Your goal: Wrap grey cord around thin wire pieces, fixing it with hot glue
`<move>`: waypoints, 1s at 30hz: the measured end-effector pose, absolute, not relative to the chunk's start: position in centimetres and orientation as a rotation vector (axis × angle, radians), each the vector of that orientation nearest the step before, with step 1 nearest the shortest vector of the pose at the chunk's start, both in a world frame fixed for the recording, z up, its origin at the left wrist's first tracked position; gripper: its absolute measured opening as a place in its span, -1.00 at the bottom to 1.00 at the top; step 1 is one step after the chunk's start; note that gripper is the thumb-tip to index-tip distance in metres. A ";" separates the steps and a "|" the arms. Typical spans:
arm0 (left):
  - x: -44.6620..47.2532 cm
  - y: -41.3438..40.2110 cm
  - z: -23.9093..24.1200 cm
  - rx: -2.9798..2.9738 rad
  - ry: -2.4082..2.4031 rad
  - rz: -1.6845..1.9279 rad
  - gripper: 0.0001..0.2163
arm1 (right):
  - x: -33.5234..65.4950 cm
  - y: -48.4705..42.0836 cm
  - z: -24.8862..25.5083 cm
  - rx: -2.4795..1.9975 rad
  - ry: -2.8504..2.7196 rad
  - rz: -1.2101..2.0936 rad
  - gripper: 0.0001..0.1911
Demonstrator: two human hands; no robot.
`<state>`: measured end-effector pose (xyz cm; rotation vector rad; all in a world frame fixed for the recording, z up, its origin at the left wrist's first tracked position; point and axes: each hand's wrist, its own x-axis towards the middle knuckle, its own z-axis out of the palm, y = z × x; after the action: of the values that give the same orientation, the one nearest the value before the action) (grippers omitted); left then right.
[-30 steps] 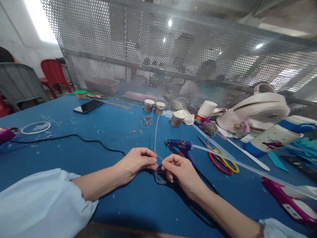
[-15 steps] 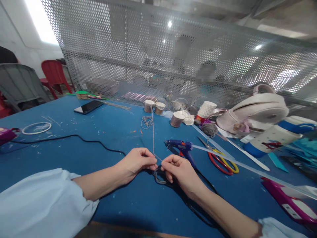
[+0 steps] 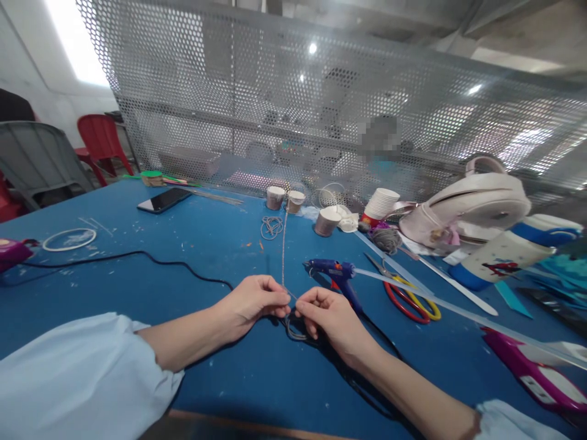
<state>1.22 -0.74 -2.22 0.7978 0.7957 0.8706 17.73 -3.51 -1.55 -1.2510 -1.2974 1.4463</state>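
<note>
Close together above the front of the table, both hands pinch a thin greyish yarn. My left hand (image 3: pixel 261 297) is closed, thumb against the forefinger, at the foot of a long strand of yarn (image 3: pixel 283 253). That strand looks twisted and runs away from me toward the paper cups. My right hand (image 3: pixel 328 315) is closed too, its fingertips on a short length of yarn bridging the gap to the left hand. Beneath the fingers hangs or lies a loose grey loop of yarn (image 3: pixel 296 333). The exact grip between the fingertips is too small to make out.
A blue glue gun (image 3: pixel 332 269) lies just beyond my right hand, with scissors (image 3: pixel 413 299) to its right. Paper cups (image 3: pixel 327 223), a coil of yarn (image 3: pixel 271 227), a grey yarn ball (image 3: pixel 387 238) and a phone (image 3: pixel 164 200) sit farther back. A black cable (image 3: pixel 160 258) crosses the left side.
The long strand's far end has swung slightly to the right, from the left cup toward the cup beside it. Both hands keep their pinch and have barely moved.
</note>
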 end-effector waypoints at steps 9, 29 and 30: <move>1.2 -1.1 -1.5 0.845 0.846 0.888 -0.77 | 17.7 -3.6 -1.5 -1.329 -1.487 1.343 -0.80; -1.4 -1.9 0.7 1.186 0.978 0.732 -0.79 | 19.1 -3.7 0.8 -1.136 -1.786 0.651 -0.91; -1.7 -1.9 0.7 1.159 0.969 0.701 -0.79 | 19.4 -3.5 1.1 -1.080 -1.813 0.533 -0.92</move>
<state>-1.65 -1.90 0.73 1.1589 0.9694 0.7011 19.36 -3.55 1.10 -1.0804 -1.8132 0.5329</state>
